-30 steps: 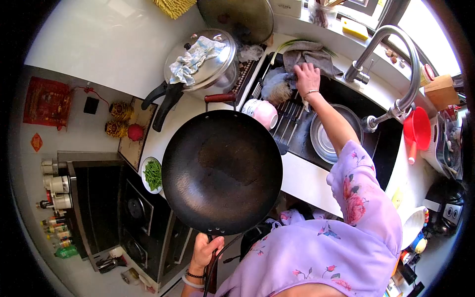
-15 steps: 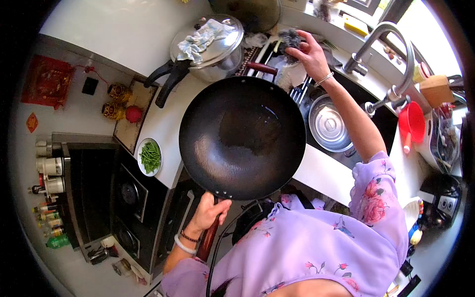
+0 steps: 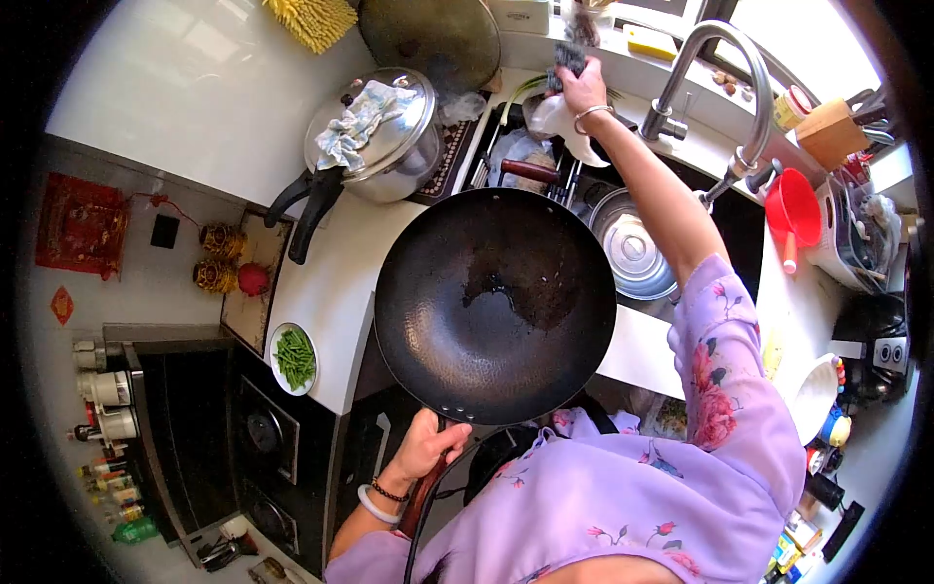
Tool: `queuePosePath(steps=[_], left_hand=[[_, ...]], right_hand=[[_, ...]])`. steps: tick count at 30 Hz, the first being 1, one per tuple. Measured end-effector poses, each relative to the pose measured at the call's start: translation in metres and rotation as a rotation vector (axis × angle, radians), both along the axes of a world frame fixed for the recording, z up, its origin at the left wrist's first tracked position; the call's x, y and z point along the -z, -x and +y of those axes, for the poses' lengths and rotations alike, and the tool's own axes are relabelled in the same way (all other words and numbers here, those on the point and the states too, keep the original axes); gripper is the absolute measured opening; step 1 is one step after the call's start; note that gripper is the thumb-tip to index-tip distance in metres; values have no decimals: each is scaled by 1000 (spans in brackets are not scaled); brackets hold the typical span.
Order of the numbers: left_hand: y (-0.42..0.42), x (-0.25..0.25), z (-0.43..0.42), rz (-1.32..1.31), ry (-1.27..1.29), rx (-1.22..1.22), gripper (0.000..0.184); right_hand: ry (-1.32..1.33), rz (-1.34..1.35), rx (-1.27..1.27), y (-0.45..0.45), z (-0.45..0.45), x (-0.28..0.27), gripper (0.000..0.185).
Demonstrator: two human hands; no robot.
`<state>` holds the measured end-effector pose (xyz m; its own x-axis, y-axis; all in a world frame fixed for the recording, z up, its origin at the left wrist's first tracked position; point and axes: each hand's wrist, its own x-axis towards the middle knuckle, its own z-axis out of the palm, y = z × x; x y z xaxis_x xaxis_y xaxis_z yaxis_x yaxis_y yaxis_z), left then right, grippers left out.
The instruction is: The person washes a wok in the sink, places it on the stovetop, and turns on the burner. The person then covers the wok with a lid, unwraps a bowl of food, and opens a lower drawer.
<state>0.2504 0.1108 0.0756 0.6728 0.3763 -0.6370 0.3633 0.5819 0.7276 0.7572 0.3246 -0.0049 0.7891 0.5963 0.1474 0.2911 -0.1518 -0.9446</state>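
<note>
My left hand [image 3: 428, 453] is wrapped round the brown handle of a black wok [image 3: 448, 341], just below the pan. The wok is held level, its inside facing up, with a wet patch in the middle. Over the back of the sink, my right hand [image 3: 586, 92] has its arm stretched out and grips a dark grey steel wool scrubber [image 3: 566, 66]. The scrubber is close to the window ledge. Beyond the wok's far rim, the small red-brown helper handle [image 3: 530, 172] overlaps the sink area.
A metal pot with a lid [image 3: 632, 243] sits in the sink under the curved faucet [image 3: 725, 44]. To the left stand a pressure cooker [image 3: 404, 156] with a cloth on it and a plate of cut green beans [image 3: 294, 358]. A red ladle [image 3: 791, 209] lies right of the sink.
My right hand has carried the scrubber further back, toward the window ledge. The wok has shifted slightly right and nearer in view, still in my left hand. The view has also turned a little.
</note>
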Motion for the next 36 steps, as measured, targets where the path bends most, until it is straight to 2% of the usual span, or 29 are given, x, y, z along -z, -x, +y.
queuePosePath(steps=[1, 2, 4, 6, 7, 8, 9, 11, 12, 13, 14, 16, 18, 20, 21, 22, 24, 25, 26, 28, 29, 30, 31, 32, 33, 34, 36], left_hand=[[1, -1, -1, 5, -8, -15, 6], [3, -3, -3, 13, -13, -29, 6], [6, -5, -5, 17, -28, -56, 7], [8, -4, -6, 50, -60, -66, 8], [9, -4, -5, 50, -54, -71, 8], [10, -5, -4, 48, -82, -70, 12], [10, -5, -3, 45, -111, -67, 20], [7, -6, -3, 40, -90, -115, 20], [7, -6, -4, 40, -70, -160, 20], [8, -3, -1, 18, -76, -118, 20], [9, 0, 0, 14, -77, -114, 20], [8, 2, 0, -27, -33, -126, 11], [2, -3, 1, -12, -47, -117, 15], [-2, -4, 2, 3, -61, -108, 20], [-3, -3, 2, -4, -63, -98, 22], [-3, -1, 2, -11, -65, -89, 23], [-7, 2, 0, -29, -57, -102, 19], [-8, 4, 0, -46, -49, -119, 15], [-8, 8, 2, -47, -49, -126, 15], [-6, 14, 5, -31, -108, 17, 18], [-12, 12, 6, -42, -116, 0, 21], [-15, 12, 7, -43, -114, -6, 21], [-19, 13, 8, -31, -118, 1, 22], [-23, 13, 9, -16, -118, 11, 24], [-26, 14, 12, -32, -131, 58, 23], [-29, 14, 13, -26, -125, 59, 23], [-41, 18, 14, -49, -33, 82, 23]], right_hand=[[107, -60, -10, -1, 2, 12, 56], [409, -232, -190, -1, -3, 25, 55], [722, -417, -280, 12, -13, 34, 53], [599, -623, -128, 23, -23, 41, 54], [532, -478, -108, 18, -22, 54, 55], [534, -481, -116, 11, -22, 64, 55], [672, -204, -366, 1, -24, 73, 53], [684, 379, -524, -10, -36, 88, 51], [559, 670, -434, -7, -49, 94, 51], [397, 889, -502, 2, -69, 70, 67], [395, 885, -497, 10, -78, 62, 67], [171, 852, -337, 17, -87, 58, 77], [238, 760, -328, 5, -78, 63, 80], [300, 94, -462, 3, -72, 47, 76], [175, 40, -366, 8, -67, 43, 68], [122, 154, -372, 26, -76, 1, 57], [-47, 141, -273, 5, -50, 20, 44], [-186, 270, -282, 19, -55, -1, 36], [-185, 270, -289, 32, -63, -25, 36], [-35, 216, -550, 53, -80, -53, 29], [83, 82, -809, 64, -93, -62, 31], [305, -49, -963, 82, -107, -69, 33], [717, -285, -1066, 107, -121, -81, 34], [721, -655, -972, 110, -128, -14, 36], [890, -799, -878, 129, -138, -1, 34], [896, -762, -802, 141, -145, 0, 26], [671, -785, -720, 151, -134, 29, 25]])
